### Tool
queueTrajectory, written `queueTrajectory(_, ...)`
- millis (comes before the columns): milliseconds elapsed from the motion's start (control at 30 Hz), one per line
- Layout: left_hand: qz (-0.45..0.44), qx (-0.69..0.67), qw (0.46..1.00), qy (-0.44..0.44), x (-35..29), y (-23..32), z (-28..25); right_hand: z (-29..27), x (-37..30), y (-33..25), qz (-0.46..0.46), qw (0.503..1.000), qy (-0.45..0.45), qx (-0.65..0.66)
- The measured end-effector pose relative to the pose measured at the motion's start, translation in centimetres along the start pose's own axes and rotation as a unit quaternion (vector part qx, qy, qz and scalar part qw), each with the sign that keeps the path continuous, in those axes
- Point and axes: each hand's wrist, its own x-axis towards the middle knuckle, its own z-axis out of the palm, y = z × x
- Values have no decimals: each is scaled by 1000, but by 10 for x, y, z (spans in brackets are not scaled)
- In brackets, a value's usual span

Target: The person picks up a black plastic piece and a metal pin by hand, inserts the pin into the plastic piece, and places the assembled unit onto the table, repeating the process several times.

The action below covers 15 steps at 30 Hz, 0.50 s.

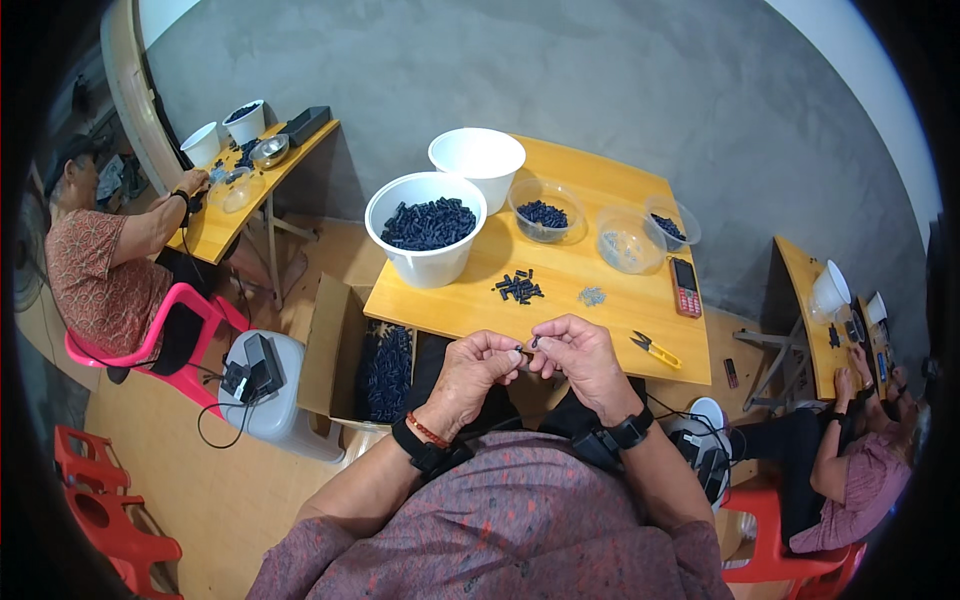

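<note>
Black tiny bits pinched between thumb and finger of both left hand and right hand, close together by the near edge of the yellow wood table. On the table's left, a white bucket of black tubes. Mid-table, a small pile of black tubes and pale bits. On its right, a red phone and yellow snips.

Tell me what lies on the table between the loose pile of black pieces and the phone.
In the head view, a small heap of pale bits lies between the black pieces and the red phone.
</note>
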Motion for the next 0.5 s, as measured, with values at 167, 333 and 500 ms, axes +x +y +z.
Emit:
queueTrajectory(167,6,-6,999,-33,-1,1,-1,1,-1,2,-18,999,14,34)
queueTrajectory(333,-2,-11,998,-59,-4,6,1,3,1,0,-23,1000,2,0)
queueTrajectory(500,-18,-32,997,-68,-5,6,2,7,0,0,-40,998,-9,-48)
